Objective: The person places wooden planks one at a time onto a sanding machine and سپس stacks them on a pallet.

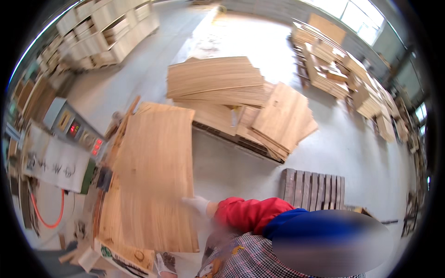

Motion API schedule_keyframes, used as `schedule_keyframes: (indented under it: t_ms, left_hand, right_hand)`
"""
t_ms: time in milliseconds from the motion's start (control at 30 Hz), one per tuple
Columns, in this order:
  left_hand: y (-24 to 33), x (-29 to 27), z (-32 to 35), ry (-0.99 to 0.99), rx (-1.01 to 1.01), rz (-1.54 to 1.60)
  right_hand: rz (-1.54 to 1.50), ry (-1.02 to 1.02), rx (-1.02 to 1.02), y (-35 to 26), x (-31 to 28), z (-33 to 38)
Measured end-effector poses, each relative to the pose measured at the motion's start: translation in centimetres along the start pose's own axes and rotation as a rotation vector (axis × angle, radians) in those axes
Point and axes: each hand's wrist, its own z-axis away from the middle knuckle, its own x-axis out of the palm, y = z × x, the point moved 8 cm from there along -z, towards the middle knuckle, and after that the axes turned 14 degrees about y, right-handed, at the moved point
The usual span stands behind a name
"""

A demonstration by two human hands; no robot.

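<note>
A large light-brown wooden board [155,153] lies lengthwise on the workbench in front of me, over another wooden board [110,204] that shows along its left side. My right hand [197,204], in a white glove and a red sleeve, grips the board's right edge; motion smears the fingertips. Just below the board's near end, at the lower edge of the view, is what looks like my left hand [166,264] in a white and dark glove. Its fingers cannot be made out. A blurred patch covers my right upper arm.
Fanned stacks of wooden boards [215,81] rest on a low pallet beyond the bench. A slatted pallet [313,189] lies on the floor at right. A control box [74,127] with red displays and an orange hose [48,226] stand left. More board stacks [324,69] line the far right.
</note>
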Motion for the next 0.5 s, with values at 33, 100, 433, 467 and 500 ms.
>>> schedule_keyframes:
  t_ms: [33,100,433,467,500]
  left_hand:
    - [0.4,3.0,1.2,-0.080,-0.012,0.031]
    - [0.2,8.5,4.7,-0.223,-0.045,0.105]
    - [-7.2,22.5,9.1,-0.566,-0.318,-0.184]
    - [-7.3,24.1,10.1,-0.520,-0.199,-0.208]
    - [-8.6,25.8,9.1,-0.617,-0.197,-0.243]
  right_hand:
    - [-0.035,0.026,-0.027,0.0,-0.7,-0.3]
    - [-0.095,0.069,-0.067,-0.1,-2.4,-0.7]
    - [-0.104,0.459,-0.557,-12.6,-15.1,7.9]
    - [-0.159,0.497,-0.571,-13.1,-17.2,8.9]
    - [-0.238,0.522,-0.588,-13.1,-20.3,8.9]
